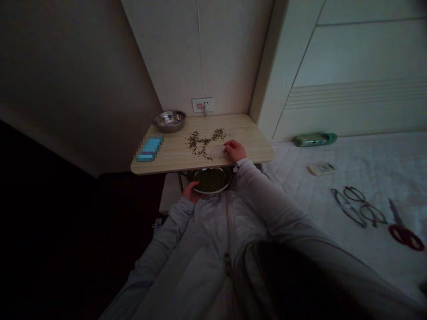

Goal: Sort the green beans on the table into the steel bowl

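**Dried leaves spread on a little wood tabletop, 2 hands in the middle of it**

Head-height view here. A small pale wood tabletop (240, 129) sits in a corner, with a loose scatter of dark dried leaves (203, 142) across the middle, maybe tea or herbs, too small to say. The right hand (234, 150) rests on the tabletop just beside them, fingers loosely curled, nothing clenched, tips against a see-through round disc (217, 152). Can't tell if they're pinching it or only touching it.

The left hand (191, 192) is lower, below the near table edge, up against the rim of a steel bowl (213, 169) that holds a heap of dark green leaves (211, 181). Its fingers are mostly hidden, so I can't tell if they're gripping.

At the far edge there's a 2nd steel bowl (169, 121), with a wall socket (202, 105) above it. A pixelated blue rectangle (149, 148) lies at the left edge. On the white quilted mattress (300, 178) to the right are glasses (358, 206), red-handled scissors (405, 235), a remote (322, 169) and a green case (315, 139)
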A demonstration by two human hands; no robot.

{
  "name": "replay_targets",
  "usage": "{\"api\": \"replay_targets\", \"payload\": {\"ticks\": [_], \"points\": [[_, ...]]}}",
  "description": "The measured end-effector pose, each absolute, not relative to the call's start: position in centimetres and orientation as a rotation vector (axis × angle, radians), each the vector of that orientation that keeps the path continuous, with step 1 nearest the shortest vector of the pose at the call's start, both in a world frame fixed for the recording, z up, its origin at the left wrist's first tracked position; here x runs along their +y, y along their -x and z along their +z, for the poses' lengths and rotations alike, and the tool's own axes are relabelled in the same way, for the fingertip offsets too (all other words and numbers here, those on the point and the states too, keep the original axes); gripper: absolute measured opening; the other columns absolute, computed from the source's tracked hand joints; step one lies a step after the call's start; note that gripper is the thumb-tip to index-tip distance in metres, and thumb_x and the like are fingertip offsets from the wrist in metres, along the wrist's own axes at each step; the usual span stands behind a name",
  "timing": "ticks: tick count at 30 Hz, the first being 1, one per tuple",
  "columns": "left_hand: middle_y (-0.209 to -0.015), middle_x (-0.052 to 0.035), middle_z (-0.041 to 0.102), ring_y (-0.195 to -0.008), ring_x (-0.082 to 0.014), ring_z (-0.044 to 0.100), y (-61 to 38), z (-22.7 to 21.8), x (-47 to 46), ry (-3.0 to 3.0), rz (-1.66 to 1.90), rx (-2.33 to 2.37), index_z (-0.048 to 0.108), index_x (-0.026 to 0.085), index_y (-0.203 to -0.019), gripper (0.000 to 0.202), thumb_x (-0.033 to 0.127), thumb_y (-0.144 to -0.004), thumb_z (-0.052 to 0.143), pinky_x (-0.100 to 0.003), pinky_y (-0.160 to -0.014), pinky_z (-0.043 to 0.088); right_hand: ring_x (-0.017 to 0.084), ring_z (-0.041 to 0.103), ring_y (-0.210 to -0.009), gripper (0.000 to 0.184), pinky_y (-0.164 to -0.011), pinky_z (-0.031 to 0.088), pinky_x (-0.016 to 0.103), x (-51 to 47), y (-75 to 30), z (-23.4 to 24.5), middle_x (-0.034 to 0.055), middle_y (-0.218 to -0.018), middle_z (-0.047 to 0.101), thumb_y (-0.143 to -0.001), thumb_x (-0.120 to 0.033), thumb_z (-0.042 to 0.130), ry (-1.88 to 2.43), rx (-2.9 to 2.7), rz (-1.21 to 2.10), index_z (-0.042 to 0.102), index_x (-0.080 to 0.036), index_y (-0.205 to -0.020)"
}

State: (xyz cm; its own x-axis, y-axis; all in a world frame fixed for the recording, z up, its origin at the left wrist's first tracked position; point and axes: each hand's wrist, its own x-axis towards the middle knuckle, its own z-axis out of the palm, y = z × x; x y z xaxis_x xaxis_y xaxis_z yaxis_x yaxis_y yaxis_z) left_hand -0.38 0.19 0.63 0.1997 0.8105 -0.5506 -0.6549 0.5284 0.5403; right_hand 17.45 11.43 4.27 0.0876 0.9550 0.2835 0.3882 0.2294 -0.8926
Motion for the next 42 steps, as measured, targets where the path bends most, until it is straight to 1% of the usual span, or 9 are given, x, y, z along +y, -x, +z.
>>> {"api": "replay_targets", "payload": {"ticks": [8, 18, 24, 32, 36, 42], "points": [[-0.074, -0.0066, 0.060, -0.073, -0.0196, 0.053, 0.34, 0.91, 0.08, -0.214, 1.037, 0.937, 0.043, 0.010, -0.100, 0.038, 0.016, -0.063, 0.039, -0.035, -0.060, 0.043, 0.008, 0.046, -0.052, 0.021, -0.058, 0.038, 0.024, 11.36, -17.46, 4.29, -0.0043, -0.052, 0.052, -0.056, -0.021, 0.037, 1.336, -1.485, 0.698, 0.051, -0.018, -0.072], [-0.068, -0.0058, 0.060, -0.072, -0.0189, 0.053, 0.28, 0.89, 0.05, -0.235, 1.046, 0.899, 0.048, 0.010, -0.092, 0.032, 0.015, -0.062, 0.038, -0.034, -0.061, 0.043, 0.008, 0.046, -0.051, 0.021, -0.056, 0.038, 0.024, 11.11, -17.44, 4.65, -0.0041, -0.052, 0.051, -0.056, -0.022, 0.037, 1.345, -1.497, 0.696, 0.051, -0.017, -0.071], [-0.068, -0.0046, 0.060, -0.072, -0.0185, 0.053, 0.45, 0.47, 0.22, -0.237, 1.041, 0.905, 0.047, 0.011, -0.092, 0.032, 0.016, -0.062, 0.039, -0.034, -0.061, 0.043, 0.007, 0.045, -0.050, 0.021, -0.056, 0.038, 0.023, 10.96, -17.38, 4.75, -0.0044, -0.052, 0.051, -0.056, -0.022, 0.037, 1.346, -1.494, 0.690, 0.051, -0.017, -0.071], [-0.065, -0.0051, 0.060, -0.070, -0.0190, 0.054, 0.30, 0.81, 0.11, -0.240, 1.027, 0.897, 0.047, 0.011, -0.094, 0.033, 0.017, -0.063, 0.038, -0.033, -0.057, 0.044, 0.008, 0.046, -0.052, 0.022, -0.058, 0.038, 0.023, 10.84, -17.36, 4.85, -0.0039, -0.054, 0.052, -0.056, -0.023, 0.036, 1.366, -1.503, 0.688, 0.051, -0.017, -0.072], [-0.069, -0.0067, 0.061, -0.071, -0.0198, 0.053, 0.34, 0.69, 0.18, -0.245, 1.010, 0.899, 0.046, 0.010, -0.095, 0.034, 0.017, -0.063, 0.037, -0.032, -0.054, 0.044, 0.008, 0.045, -0.051, 0.022, -0.058, 0.038, 0.024, 10.84, -17.35, 4.82, -0.0039, -0.053, 0.051, -0.056, -0.023, 0.036, 1.366, -1.490, 0.694, 0.051, -0.017, -0.072], [-0.073, -0.0062, 0.060, -0.073, -0.0190, 0.053, 0.29, 0.83, 0.14, -0.229, 1.026, 0.903, 0.044, 0.011, -0.098, 0.036, 0.016, -0.064, 0.037, -0.034, -0.061, 0.043, 0.008, 0.045, -0.051, 0.022, -0.059, 0.037, 0.024, 10.98, -17.41, 4.70, -0.0043, -0.053, 0.051, -0.056, -0.022, 0.037, 1.358, -1.493, 0.698, 0.051, -0.017, -0.072]]}}
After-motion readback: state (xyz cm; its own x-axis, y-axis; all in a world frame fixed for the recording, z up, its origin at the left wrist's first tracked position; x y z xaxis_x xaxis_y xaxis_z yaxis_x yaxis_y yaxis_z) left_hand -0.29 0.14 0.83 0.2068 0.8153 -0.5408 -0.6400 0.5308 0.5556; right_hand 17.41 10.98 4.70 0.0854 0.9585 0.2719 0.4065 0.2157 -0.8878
